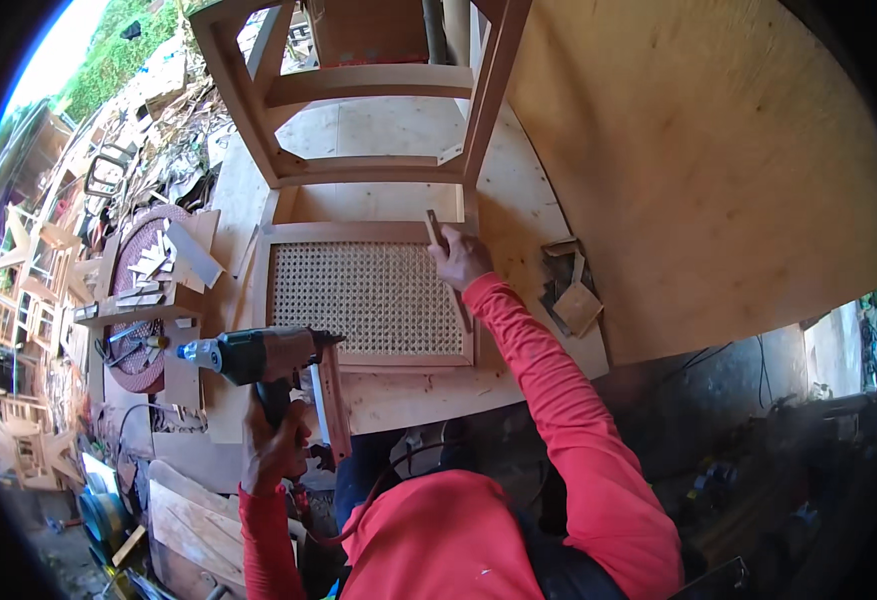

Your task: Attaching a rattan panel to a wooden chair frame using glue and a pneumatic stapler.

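Observation:
My left hand [273, 440] is closed round the handle of a dark green and brown air nail gun [263, 355], held tilted at the near left side of a wooden chair frame [373, 172]. A red hose trails from the gun towards my body. My right hand [461, 257] is closed on a thin wooden strip [433, 228], which sticks out above the fingers at the right edge of the woven cane panel [358, 290]. The panel sits inside a wooden border, with the taller chair frame rising behind it.
The chair lies on a pale plywood worktop [408, 398]. At the left, wood offcuts [153, 258] sit in a wooden holder by a round reddish woven piece [138, 370]. Scraps [573, 290] lie at the right, beside a large plywood sheet [698, 180].

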